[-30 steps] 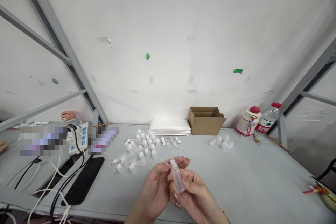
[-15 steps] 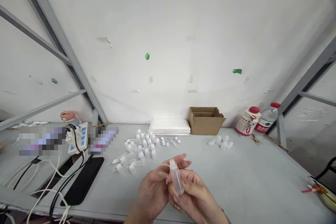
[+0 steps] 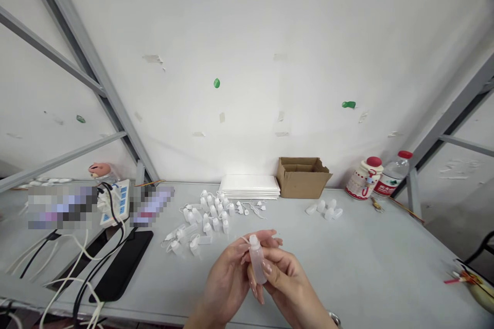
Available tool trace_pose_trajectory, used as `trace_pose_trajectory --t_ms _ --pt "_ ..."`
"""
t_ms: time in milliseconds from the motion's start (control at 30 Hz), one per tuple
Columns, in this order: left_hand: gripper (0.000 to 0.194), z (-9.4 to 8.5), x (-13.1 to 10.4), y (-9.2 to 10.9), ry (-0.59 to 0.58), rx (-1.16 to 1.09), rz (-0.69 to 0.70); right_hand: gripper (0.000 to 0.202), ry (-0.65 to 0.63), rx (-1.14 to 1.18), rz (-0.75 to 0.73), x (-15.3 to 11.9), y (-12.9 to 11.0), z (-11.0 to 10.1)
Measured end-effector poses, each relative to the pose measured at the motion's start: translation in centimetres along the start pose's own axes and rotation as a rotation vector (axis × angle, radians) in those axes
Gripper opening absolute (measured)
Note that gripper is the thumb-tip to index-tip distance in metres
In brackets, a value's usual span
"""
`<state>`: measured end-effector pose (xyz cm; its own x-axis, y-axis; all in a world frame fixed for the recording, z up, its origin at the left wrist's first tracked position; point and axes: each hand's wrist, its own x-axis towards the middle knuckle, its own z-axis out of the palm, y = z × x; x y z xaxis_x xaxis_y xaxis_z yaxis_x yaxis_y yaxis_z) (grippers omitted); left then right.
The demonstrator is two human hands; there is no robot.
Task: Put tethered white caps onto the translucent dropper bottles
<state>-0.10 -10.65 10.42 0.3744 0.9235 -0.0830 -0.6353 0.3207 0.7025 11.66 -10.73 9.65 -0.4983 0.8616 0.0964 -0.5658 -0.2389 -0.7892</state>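
Both my hands meet around a small translucent squeeze bottle (image 3: 258,263) with a white nozzle top, tilted slightly. My right hand (image 3: 287,280) grips its body between thumb and fingers. My left hand (image 3: 226,280) wraps the other side near the neck, its thumb by the bottle and its fingers passing behind. A thin white strap runs from the neck toward the left thumb; its end is hidden. To the left stand and lie several similar bottles with white tops (image 3: 213,211). Behind the hands lie several loose white caps with straps (image 3: 247,209).
Several translucent bottles without visible caps (image 3: 329,214) lie to the right. A white stack of flat sheets (image 3: 249,187) and an open cardboard box (image 3: 303,185) are against the wall. Left are a black phone-like slab (image 3: 123,267), cables and a power strip (image 3: 122,200); right, a decorated flask (image 3: 363,180).
The bottle has turned a little more upright. My right thumb has shifted higher along its body, and my right fingers have re-curled behind it. The things on the table have stayed put.
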Motion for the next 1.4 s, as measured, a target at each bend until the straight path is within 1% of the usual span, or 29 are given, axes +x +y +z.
trace_pose_trajectory --t_ms 133,267,367,467,600,700,800,900,1000,1133,1333,1400 --pt "0.030 0.1 0.2 0.0 0.010 -0.009 0.016 0.030 0.004 0.029 -0.001 0.0 0.2 -0.1" --pt "0.026 0.3 0.1 0.0 0.009 -0.047 0.019 0.032 0.001 0.111 0.012 -0.1 0.5 0.0" --pt "0.030 0.3 -0.1 -0.2 -0.002 -0.076 0.017 0.034 -0.035 0.206 0.022 -0.1 0.5 0.2" --pt "0.034 0.2 -0.4 -0.4 -0.041 -0.107 0.016 0.037 -0.070 0.252 0.042 -0.1 0.5 0.3" --pt "0.032 0.6 -1.1 -0.2 -0.100 -0.100 0.061 0.036 -0.116 0.250 0.052 -0.2 0.2 0.3" --pt "0.039 1.1 -1.7 0.2 -0.108 -0.116 0.053 0.035 -0.168 0.234 0.073 -0.5 -0.2 0.4" --pt "0.041 1.3 -2.2 0.4 -0.147 -0.105 0.032 0.037 -0.197 0.187 0.088 -1.0 -1.0 0.8" --pt "0.039 1.5 -2.6 0.6 -0.162 -0.072 0.042 0.037 -0.169 0.127 0.112 -1.6 -1.6 1.2" --pt "0.036 2.0 -2.9 0.9 -0.122 -0.055 0.087 0.037 -0.118 0.047 0.124 -2.0 -1.7 1.2" --pt "0.034 2.7 -3.0 1.2 -0.083 -0.043 0.134 0.039 -0.093 -0.024 0.086 -2.2 -1.4 1.1" --pt "0.033 2.2 -3.0 0.9 -0.087 -0.078 0.149 0.036 -0.105 -0.039 0.073 -2.2 -1.5 1.4" --pt "0.033 2.1 -3.1 1.0 -0.095 -0.070 0.133 0.036 -0.112 -0.038 0.068 -2.2 -1.5 1.5"
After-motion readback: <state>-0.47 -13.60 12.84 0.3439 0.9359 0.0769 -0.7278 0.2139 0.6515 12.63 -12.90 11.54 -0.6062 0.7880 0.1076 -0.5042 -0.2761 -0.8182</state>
